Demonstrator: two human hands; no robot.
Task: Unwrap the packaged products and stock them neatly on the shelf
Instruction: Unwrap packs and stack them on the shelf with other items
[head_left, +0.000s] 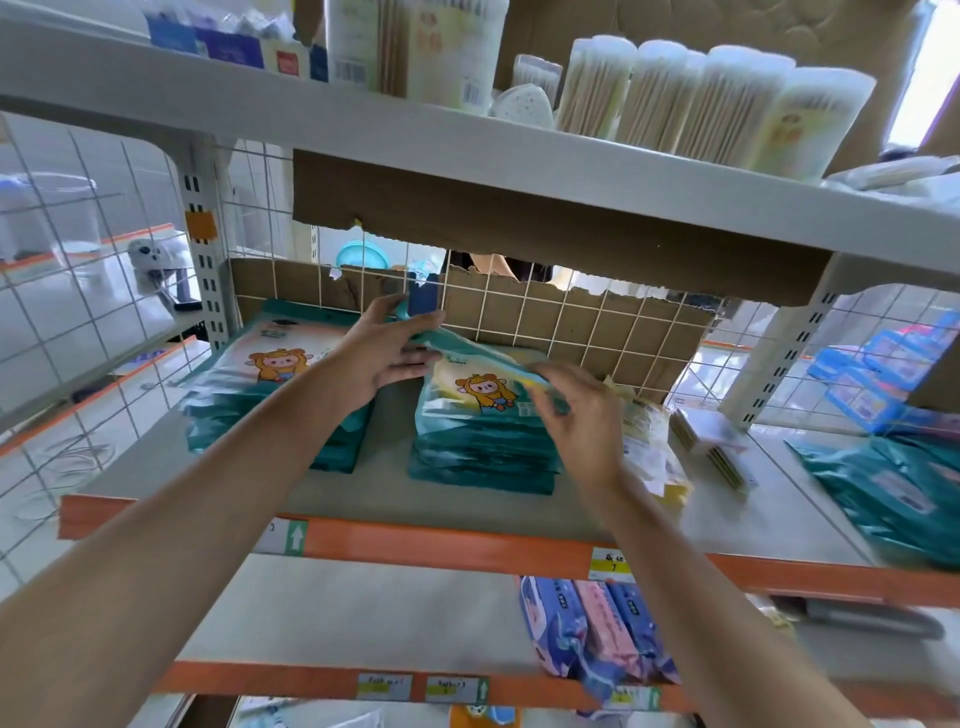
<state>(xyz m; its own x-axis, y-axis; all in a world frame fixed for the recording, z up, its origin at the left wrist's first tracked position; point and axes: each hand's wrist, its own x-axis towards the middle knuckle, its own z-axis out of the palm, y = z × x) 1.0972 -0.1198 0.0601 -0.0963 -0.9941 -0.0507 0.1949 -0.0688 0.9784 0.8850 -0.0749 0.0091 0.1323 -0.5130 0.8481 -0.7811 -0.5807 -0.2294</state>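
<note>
L hand: left hand (387, 348) at left end of a flat teal plastic pack (483, 353). Thumb above, fingers alongside, holding it.
R hand: right hand (576, 410) motion-blurred. Fingers curled over pack's right end, gripping it.
Pack location: held tilted just above right stack of teal cartoon-print packs (483, 447), mid shelf, near the back.
Other stack: second stack of same teal packs (270, 384) just beside, partly behind L forearm.
Shelf: grey metal shelf board (208, 467) w/ orange front strip (441, 545).
Hidden/unclear: pale yellow packet (652, 452) behind R wrist, blurred. Teal packs at far right (893, 493) blurred, cut by frame edge. Torn brown cardboard sheet (571, 322) behind white wire grid blocks rear view.
Writing: pack text too small to read; cartoon figure in yellow hood shows. Yellow price tag (610, 564) has a "7", rest illegible. White tag w/ green up-arrow (291, 538). Lower-shelf tags unreadable.
Above: clear tubs of cotton swabs (675, 98).
Below: blue and pink soft packs (597, 634), blurred.
</note>
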